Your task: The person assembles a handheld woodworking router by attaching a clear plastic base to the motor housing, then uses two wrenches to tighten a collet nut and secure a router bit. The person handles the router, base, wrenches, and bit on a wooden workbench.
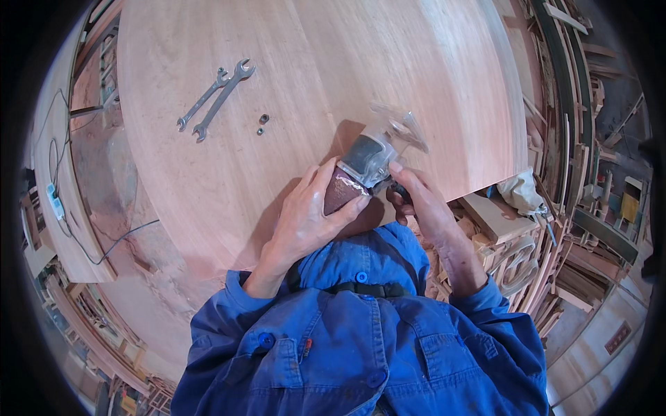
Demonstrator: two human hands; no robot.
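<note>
Maroon-and-grey power tool [365, 157] at frame centre; left hand [302, 211] gripping maroon end, right hand [424, 200] closed on its side. Slackened left grip could drop tool, denting wooden panel [333, 62].

A large, pale wooden tabletop [298, 83] spreads from 10 o'clock round to 2, with bright light [451, 35] glaring off it at 1 o'clock. At 8 o'clock lies a dusty, brownish floor [156, 277]. A long pale board [52, 239] stands at 9 o'clock, carrying a blue-and-white power strip [54, 200] and a dark cord [128, 234]. Wood scraps [485, 260] crowd between 3 and 4 o'clock, below a whitish cloth [522, 193]. More stacked planks [586, 125] line 2 o'clock.
</note>
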